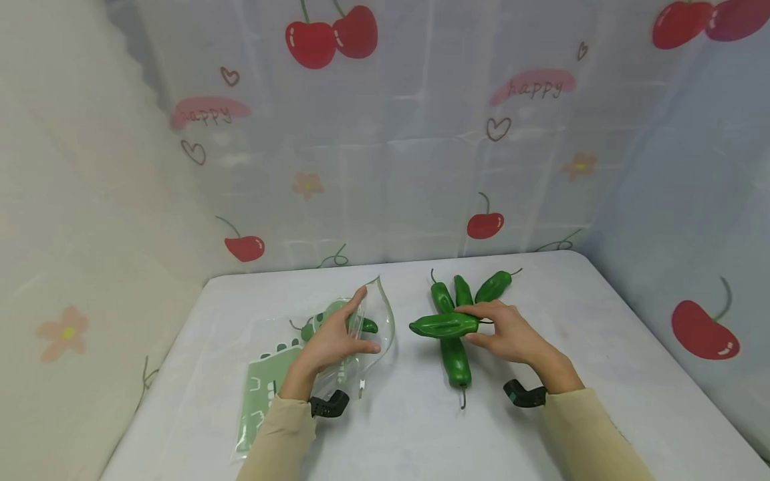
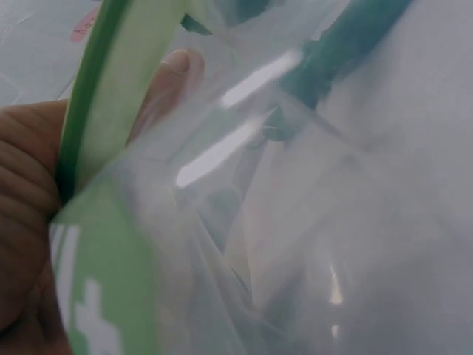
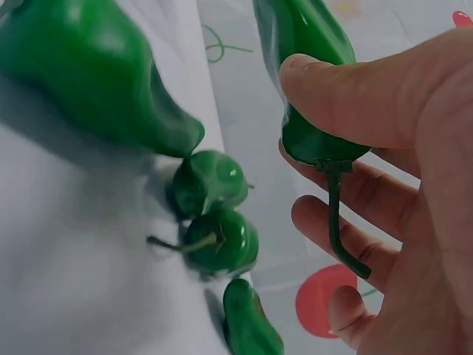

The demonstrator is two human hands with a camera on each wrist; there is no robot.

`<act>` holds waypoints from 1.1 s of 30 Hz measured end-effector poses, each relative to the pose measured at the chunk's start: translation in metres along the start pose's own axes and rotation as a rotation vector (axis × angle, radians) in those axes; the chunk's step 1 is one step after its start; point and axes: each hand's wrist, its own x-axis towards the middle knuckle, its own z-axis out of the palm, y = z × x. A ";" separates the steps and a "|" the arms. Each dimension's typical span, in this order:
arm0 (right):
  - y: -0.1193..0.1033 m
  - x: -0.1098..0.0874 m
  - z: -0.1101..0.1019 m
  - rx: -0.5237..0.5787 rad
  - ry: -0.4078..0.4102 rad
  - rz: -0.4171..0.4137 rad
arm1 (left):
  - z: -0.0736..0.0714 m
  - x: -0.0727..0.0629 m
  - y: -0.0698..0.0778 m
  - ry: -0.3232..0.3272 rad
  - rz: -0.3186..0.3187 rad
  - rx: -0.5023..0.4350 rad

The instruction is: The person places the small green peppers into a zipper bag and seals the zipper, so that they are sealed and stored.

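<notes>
My left hand (image 1: 333,341) holds a clear zip bag (image 1: 390,321) with green print, thumb and index finger spread around its gaping mouth. A green pepper (image 1: 369,326) shows through the film, inside the bag. In the left wrist view, the bag's green zip strip (image 2: 92,96) crosses in front of the fingers. My right hand (image 1: 511,337) pinches another green pepper (image 1: 442,326) near its stem end, above the pile, its tip toward the bag. In the right wrist view, the thumb presses on this held pepper (image 3: 318,33), and its stem hangs toward the palm.
Below the held pepper lies a long pepper (image 1: 455,367) with its stem toward me. Several more peppers (image 1: 494,287) lie behind it. A flat green-printed plastic bag (image 1: 265,384) is at the left. A cherry-printed curtain (image 1: 415,167) stands behind the white table (image 1: 421,434).
</notes>
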 end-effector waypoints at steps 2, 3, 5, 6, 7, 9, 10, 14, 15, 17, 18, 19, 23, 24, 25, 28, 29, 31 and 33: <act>-0.004 0.002 0.002 0.015 -0.001 -0.002 | 0.000 0.000 0.000 -0.006 0.001 -0.005; -0.006 0.004 0.002 0.023 -0.004 -0.004 | 0.001 0.000 0.000 -0.007 0.002 -0.007; -0.010 0.007 0.003 0.044 -0.008 -0.008 | 0.001 0.000 -0.001 -0.007 0.003 -0.008; -0.012 0.009 0.004 0.053 -0.011 -0.011 | 0.002 0.000 -0.001 -0.006 0.004 -0.005; -0.015 0.010 0.004 0.060 -0.014 -0.014 | 0.002 0.001 -0.001 -0.005 0.007 0.001; -0.019 0.014 0.005 0.070 -0.016 -0.021 | 0.002 0.001 0.000 -0.004 0.014 0.004; -0.021 0.016 0.006 0.071 -0.014 -0.024 | 0.001 0.002 0.000 -0.004 0.017 0.007; -0.028 0.022 0.009 0.061 -0.007 -0.031 | -0.001 0.002 0.002 -0.007 0.016 0.002; -0.030 0.023 0.010 0.047 0.000 -0.037 | -0.001 0.002 0.002 -0.008 0.016 -0.001; -0.033 0.027 0.012 0.030 0.016 -0.038 | -0.001 0.002 0.003 -0.009 0.016 -0.004; -0.034 0.028 0.014 0.022 0.023 -0.041 | -0.001 0.002 0.003 -0.010 0.016 -0.004; -0.036 0.030 0.015 0.011 0.027 -0.040 | -0.001 0.002 0.003 -0.010 0.018 -0.006; -0.042 0.034 0.018 0.008 0.012 -0.021 | -0.001 0.001 0.001 -0.014 0.013 -0.016; -0.043 0.035 0.019 0.008 0.008 -0.020 | 0.000 0.001 0.000 -0.014 0.011 -0.018; -0.044 0.036 0.020 0.009 0.006 -0.020 | 0.000 0.001 0.000 -0.015 0.013 -0.021; -0.048 0.037 0.021 0.011 0.009 -0.029 | 0.000 0.001 -0.002 -0.016 0.019 -0.025; -0.048 0.038 0.021 0.010 0.012 -0.033 | 0.000 0.001 -0.002 -0.016 0.024 -0.024; -0.049 0.038 0.022 0.010 0.014 -0.039 | 0.000 0.001 -0.003 -0.015 0.031 -0.020; -0.050 0.039 0.022 0.011 0.012 -0.044 | 0.000 0.001 -0.003 -0.015 0.030 -0.014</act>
